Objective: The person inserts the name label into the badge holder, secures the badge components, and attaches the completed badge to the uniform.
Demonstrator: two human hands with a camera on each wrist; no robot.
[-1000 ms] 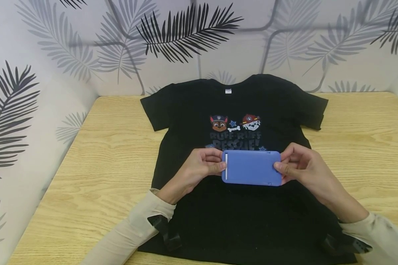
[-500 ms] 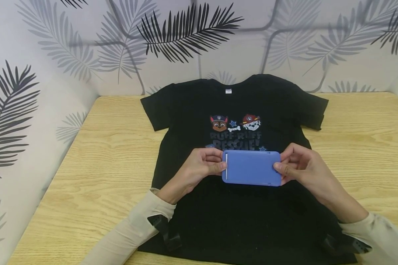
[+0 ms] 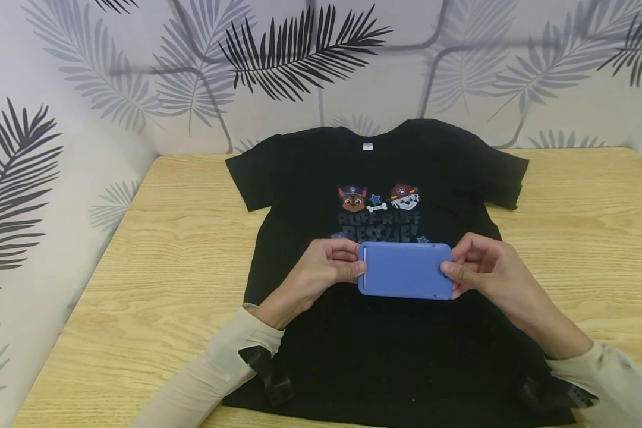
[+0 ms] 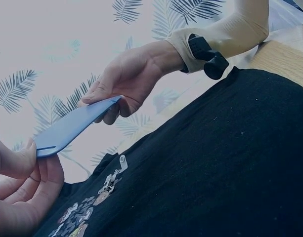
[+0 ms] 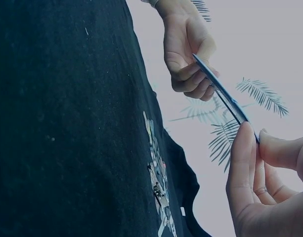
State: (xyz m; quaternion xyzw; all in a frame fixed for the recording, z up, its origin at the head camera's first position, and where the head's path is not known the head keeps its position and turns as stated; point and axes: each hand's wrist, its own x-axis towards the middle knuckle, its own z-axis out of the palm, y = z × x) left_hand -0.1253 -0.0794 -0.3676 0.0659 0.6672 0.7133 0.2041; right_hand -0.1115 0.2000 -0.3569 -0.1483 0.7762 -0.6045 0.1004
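A flat blue rectangular plastic case [image 3: 403, 270] with rounded corners hangs level over a black T-shirt [image 3: 385, 356]. A thin white strip shows along its left end; what it contains cannot be seen. My left hand [image 3: 326, 267] pinches that end, thumb on top and fingers beneath. At the opposite end my right hand [image 3: 484, 264] grips it the same way. Both wrist views show the case [image 4: 74, 123] from the side, thin and raised clear of the cloth. The shirt lies spread out, with two cartoon dog heads [image 3: 377, 199] and lettering on its chest.
Under the shirt is a light wood-grain table [image 3: 182, 238], with its surface visible at both sides. A wall covering [image 3: 353, 65] with leaf patterns stands behind it and along the left. Black wrist cameras [image 3: 267, 374] are strapped over the beige sleeves.
Both hands hold the case in nearly the same place. The white strip at its left end looks narrower than before.
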